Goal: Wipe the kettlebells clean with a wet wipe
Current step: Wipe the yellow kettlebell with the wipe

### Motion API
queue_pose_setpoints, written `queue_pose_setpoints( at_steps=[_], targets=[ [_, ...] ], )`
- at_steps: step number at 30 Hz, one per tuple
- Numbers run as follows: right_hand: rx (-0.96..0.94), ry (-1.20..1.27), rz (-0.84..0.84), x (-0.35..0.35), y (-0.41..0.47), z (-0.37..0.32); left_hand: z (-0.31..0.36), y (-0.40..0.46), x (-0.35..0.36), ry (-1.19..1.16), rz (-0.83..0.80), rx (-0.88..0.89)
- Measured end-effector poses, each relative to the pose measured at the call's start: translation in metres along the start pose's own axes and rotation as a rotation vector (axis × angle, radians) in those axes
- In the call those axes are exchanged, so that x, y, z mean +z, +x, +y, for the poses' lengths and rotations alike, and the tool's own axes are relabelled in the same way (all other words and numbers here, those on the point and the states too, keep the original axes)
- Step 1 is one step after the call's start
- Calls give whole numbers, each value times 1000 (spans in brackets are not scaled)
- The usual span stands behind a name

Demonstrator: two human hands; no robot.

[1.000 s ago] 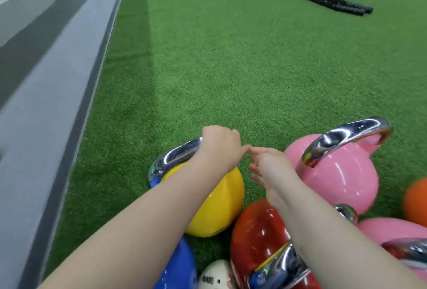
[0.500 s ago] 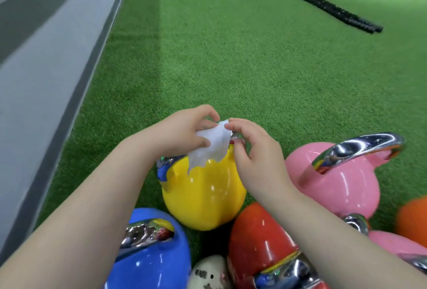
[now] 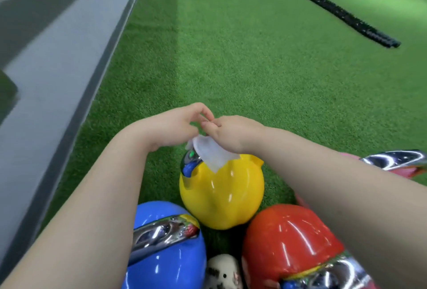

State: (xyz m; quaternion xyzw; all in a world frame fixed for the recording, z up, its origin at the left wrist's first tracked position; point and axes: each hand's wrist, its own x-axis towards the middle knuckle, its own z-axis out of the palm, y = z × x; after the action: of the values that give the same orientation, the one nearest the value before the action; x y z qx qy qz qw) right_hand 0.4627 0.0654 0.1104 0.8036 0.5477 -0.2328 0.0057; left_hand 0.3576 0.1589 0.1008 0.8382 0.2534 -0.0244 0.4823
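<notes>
A yellow kettlebell (image 3: 221,196) stands on the green turf with its chrome handle mostly hidden under my hands. A white wet wipe (image 3: 211,152) hangs over its top. My left hand (image 3: 171,126) and my right hand (image 3: 231,133) meet just above the kettlebell, fingertips together, both pinching the wipe's upper edge. A blue kettlebell (image 3: 166,249) with a chrome handle sits at the near left. A red kettlebell (image 3: 291,242) sits at the near right. A pink kettlebell (image 3: 402,170) shows only a sliver and its chrome handle behind my right forearm.
A white kettlebell (image 3: 223,272) peeks out between the blue and red ones at the bottom edge. Green turf (image 3: 254,69) stretches ahead. A black battle rope (image 3: 335,8) lies at the far right. A grey floor strip (image 3: 53,57) borders the turf on the left.
Both hands came together over the yellow kettlebell and took hold of the wipe. It now droops lower over the top. The view tilted down, showing more of the blue and red kettlebells.
</notes>
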Motion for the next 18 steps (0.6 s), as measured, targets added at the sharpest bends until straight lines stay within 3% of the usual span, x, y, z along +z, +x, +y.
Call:
queue_pose_setpoints(
  at_steps=[4,11,15,18],
  targets=[
    [-12,-157,-96,0,4,-2,-3,11,7,-173,140,-120],
    [155,162,-110,-11,-8,49,0,21,17,-159,261,-73],
    [56,22,-123,-11,-4,27,-5,25,18,-172,403,-80],
    [-88,-237,-85,-1,-1,-3,-6,29,19,-202,444,-92]
  ],
)
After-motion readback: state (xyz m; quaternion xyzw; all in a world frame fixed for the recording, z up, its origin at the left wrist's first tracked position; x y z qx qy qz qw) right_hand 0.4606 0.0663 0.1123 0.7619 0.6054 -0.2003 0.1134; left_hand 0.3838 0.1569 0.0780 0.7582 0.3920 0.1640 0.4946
